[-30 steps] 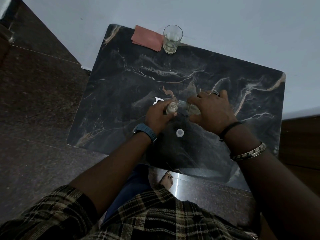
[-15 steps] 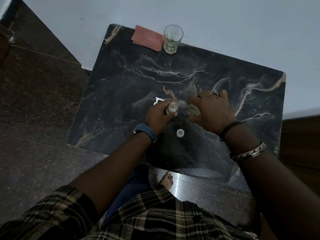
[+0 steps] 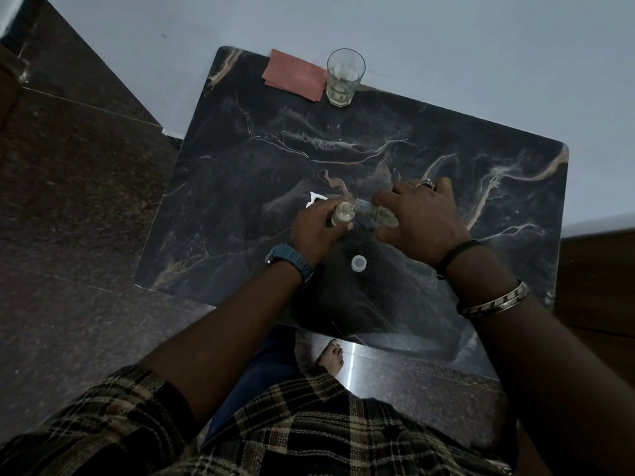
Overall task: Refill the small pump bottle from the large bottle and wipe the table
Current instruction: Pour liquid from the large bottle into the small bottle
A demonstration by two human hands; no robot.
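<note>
Staying put, both hands grip: left hand point(image 3: 314, 228) small bottle point(image 3: 342, 213), right hand point(image 3: 424, 219) large bottle point(image 3: 379, 214).

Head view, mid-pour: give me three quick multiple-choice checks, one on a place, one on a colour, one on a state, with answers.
1. Where does the small white cap lie?
A. On the table near its front edge, between the wrists
B. Inside the glass
C. On the cloth

2. What colour is the folded cloth at the far edge of the table?
A. Blue
B. Reddish pink
C. White

3. How is the large bottle held?
A. Standing upright, untouched
B. Lying flat on the cloth
C. Tilted by the right hand toward the small bottle in the left hand

Answers: 1 A, the cap sits on bare marble below both hands. 2 B, the cloth beside the glass is reddish pink. 3 C, its neck points at the small bottle's mouth.
</note>
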